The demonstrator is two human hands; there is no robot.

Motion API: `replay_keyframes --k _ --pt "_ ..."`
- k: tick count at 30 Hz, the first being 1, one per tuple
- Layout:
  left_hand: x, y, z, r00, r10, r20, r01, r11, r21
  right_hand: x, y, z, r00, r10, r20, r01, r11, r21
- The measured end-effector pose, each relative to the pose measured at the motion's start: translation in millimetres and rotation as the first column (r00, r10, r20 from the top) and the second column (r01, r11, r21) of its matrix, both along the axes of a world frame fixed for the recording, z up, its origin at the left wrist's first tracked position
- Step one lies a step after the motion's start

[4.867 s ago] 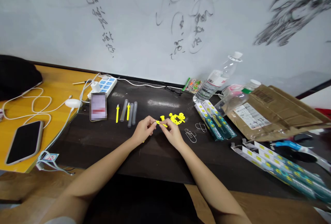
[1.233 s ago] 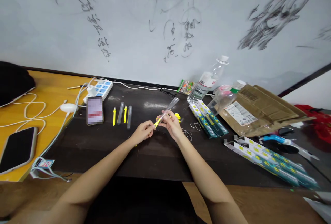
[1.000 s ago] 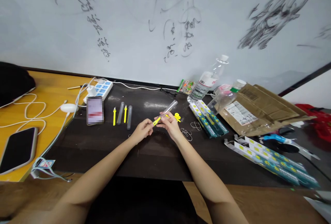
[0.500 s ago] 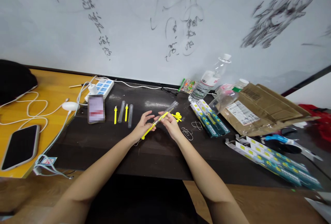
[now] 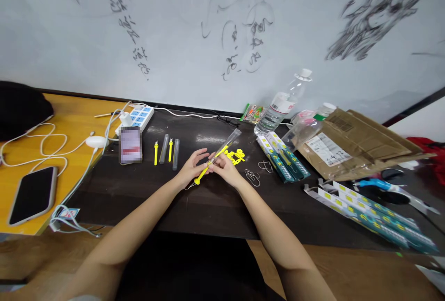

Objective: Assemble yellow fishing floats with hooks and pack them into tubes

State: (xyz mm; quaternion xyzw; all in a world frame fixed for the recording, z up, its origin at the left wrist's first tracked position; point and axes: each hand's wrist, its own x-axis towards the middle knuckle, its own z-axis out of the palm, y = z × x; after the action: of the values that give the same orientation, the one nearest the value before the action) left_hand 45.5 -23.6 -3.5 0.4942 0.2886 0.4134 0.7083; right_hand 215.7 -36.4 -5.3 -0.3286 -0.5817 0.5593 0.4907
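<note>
Clear tube [image 5: 232,138], grasped aslant by my right hand [image 5: 225,169], apparently to steady the yellow rod [image 5: 202,176] partly inside; my left hand [image 5: 189,170] touching that rod below the tube, whether pinching I cannot tell.

I have open room along the near edge of the counter [image 5: 222,217], and a lane beyond my left hand [image 5: 189,169] up to the white cable [image 5: 187,115]. Left of that hand, a row of clear tubes [image 5: 175,155] and yellow sticks [image 5: 156,154] blocks a sideways sweep. The held tube [image 5: 232,138] juts past my right hand [image 5: 224,171], near the yellow parts [image 5: 238,156]; farther right, wire loops [image 5: 252,178], then two boxes [image 5: 288,159] and a bottle [image 5: 278,113], stand in the way.
</note>
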Motion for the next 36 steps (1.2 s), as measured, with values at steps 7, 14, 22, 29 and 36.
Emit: replay_keyframes --k 7,14,22,29,36 --pt "1 5 -7.7 0.973 0.035 -0.226 -0.007 0.992 0.123 22 8 14.0 0.979 -0.202 -0.037 0.202 0.979 -0.002" --pt "2 -1 -3.5 0.928 -0.079 -0.363 0.204 0.925 0.32 35 9 23.3 0.964 -0.261 -0.043 0.261 0.965 -0.008" --pt "1 -2 -7.2 0.915 -0.165 -0.368 0.286 0.909 0.304 39 8 26.1 0.953 -0.295 -0.072 0.296 0.955 0.003" --pt "4 -2 -11.2 0.937 -0.163 -0.308 0.239 0.944 0.226 36 7 24.7 0.96 -0.265 -0.088 0.264 0.964 -0.023" --pt "10 -2 -13.4 0.97 -0.16 -0.183 0.163 0.987 0.001 26 4 23.3 0.983 -0.178 -0.046 0.178 0.984 -0.013"
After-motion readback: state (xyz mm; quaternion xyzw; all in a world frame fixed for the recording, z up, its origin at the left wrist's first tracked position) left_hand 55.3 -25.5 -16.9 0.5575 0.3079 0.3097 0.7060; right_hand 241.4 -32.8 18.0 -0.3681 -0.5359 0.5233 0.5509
